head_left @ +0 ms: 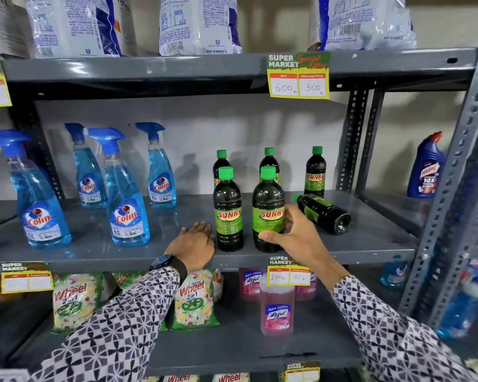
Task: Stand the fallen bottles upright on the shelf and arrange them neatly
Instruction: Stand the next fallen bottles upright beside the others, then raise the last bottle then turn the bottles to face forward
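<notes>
— Head view, nearest things first: what are the hands doing?

— The right hand (293, 232) is wrapped around the front right Sunny bottle (268, 210), thumb across its lower front, fingers curled behind. The left hand (195, 239) lies flat on the shelf (94, 252), fingers pressed together, just beside the front left Sunny bottle (228, 213); whether it touches is unclear.

— And the thing left to fix?

— One fallen bottle (323, 213) lies on its side just right of the right hand. Its long axis runs diagonally, green cap toward the back-left, base toward the front-right. The right hand is clearly nearer, so reaching it likely falls to that hand.

— Farther back?

— Three more Sunny bottles (315, 175) stand upright in a rear row.

— Any readable writing?

— "SUNNY" on the green labels, "Colin" on the blue spray bottles (127, 194) at left, "Harpic 10X" on a blue bottle (425, 172) far right. A Super Market tag (298, 75) above reads 600 and 300; the lower tag (289, 271) reads 100 and 80.
</notes>
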